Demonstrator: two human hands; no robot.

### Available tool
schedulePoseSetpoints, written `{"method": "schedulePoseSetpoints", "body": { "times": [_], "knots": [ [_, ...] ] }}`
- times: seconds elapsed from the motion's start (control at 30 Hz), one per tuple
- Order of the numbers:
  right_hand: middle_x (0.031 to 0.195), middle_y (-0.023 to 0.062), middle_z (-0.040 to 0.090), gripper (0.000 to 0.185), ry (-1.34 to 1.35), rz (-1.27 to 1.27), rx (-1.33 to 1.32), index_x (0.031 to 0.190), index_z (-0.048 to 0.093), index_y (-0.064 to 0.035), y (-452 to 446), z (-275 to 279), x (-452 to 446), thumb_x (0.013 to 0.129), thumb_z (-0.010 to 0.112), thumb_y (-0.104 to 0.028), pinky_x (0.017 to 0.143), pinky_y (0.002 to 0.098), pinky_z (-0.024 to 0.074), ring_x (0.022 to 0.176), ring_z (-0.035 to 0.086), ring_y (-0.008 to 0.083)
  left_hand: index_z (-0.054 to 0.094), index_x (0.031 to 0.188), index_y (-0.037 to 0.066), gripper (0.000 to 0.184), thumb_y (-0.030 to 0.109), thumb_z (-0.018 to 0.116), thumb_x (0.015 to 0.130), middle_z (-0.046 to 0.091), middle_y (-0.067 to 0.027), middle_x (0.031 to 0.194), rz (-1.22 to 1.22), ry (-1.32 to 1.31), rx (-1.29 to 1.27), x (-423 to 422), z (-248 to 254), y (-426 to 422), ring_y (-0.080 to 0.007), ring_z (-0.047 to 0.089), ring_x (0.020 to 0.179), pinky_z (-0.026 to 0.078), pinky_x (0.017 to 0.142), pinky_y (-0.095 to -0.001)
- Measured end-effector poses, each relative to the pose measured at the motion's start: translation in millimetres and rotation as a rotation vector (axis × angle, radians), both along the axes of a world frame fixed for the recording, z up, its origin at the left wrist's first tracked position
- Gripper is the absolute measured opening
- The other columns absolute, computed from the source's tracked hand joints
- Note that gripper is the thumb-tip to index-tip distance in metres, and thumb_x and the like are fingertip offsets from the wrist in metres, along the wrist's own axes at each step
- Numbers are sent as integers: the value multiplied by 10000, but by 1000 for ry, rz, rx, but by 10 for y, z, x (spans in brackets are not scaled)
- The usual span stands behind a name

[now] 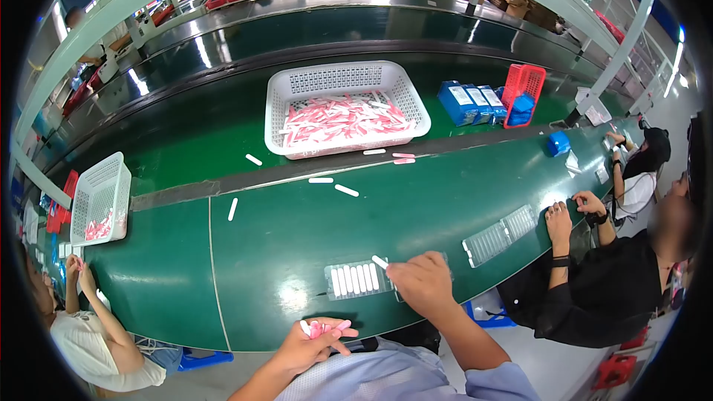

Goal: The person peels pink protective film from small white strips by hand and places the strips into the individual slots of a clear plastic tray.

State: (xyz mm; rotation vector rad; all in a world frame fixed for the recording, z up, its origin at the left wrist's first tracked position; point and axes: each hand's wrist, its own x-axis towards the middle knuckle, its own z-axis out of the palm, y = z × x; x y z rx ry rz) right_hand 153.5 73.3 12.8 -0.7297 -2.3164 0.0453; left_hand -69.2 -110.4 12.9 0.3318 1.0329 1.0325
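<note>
My left hand (312,345), near the table's front edge, is closed around several small pink and white sticks (327,327). Pinched between the fingers of my right hand (425,282) is one white stick (379,261), held over the right end of a clear plastic tray (361,294). White sticks (356,279) lie side by side in that tray's slots. Part of the tray's right side is hidden behind my right hand. Loose white sticks (346,190) and pink sticks (404,161) lie farther back on the green table.
A white basket (349,150) full of pink and white sticks stands ahead, with blue boxes (460,104) and a red basket (524,89) to its right. Another white basket (104,186) is at left. More clear trays (499,235) lie beside a co-worker (609,282). Another person (96,334) sits left.
</note>
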Motion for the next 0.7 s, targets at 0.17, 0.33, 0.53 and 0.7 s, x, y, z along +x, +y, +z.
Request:
{"method": "schedulePoseSetpoints", "body": {
  "times": [0.17, 0.33, 0.53, 0.7],
  "knots": [
    [887, -45, 626, 100, -138, 29, -73, 873, 731, -155, -186, 52, -41, 796, 781, -195, 806, 379, 431, 846, 572, 177, 641, 1263, -34, 266, 82, 601, 1027, 697, -226, 1203, 4, 19, -32, -16, 57, -37, -178, 735, 810, 350, 435, -200],
    [974, -12, 596, 201, -161, -28, -385, 979, 753, -133, -388, 285, -17, 814, 788, -242, 847, 386, 395, 929, 555, 201, 634, 1267, -39, 270, 77, 600, 1026, 698, -229, 1191, 57, 1, -76, -20, 58, -73, -179, 734, 808, 359, 437, -200],
    [938, 12, 618, 334, 205, -11, -426, 1127, 729, -130, -454, 328, -51, 808, 807, -192, 820, 364, 411, 869, 569, 208, 638, 1263, -35, 284, 109, 628, 1018, 707, -203, 1183, 35, 16, -58, -9, 143, 45, -175, 734, 817, 352, 443, -206],
    [817, 26, 649, 208, 83, 314, -1030, 1027, 747, -85, -564, 378, -215, 858, 791, -198, 702, 322, 447, 729, 589, 176, 683, 1194, -20, 238, 119, 658, 1002, 744, -169, 1091, -131, 126, -57, 90, 187, 233, -172, 741, 792, 334, 443, -210]
  ]
}}
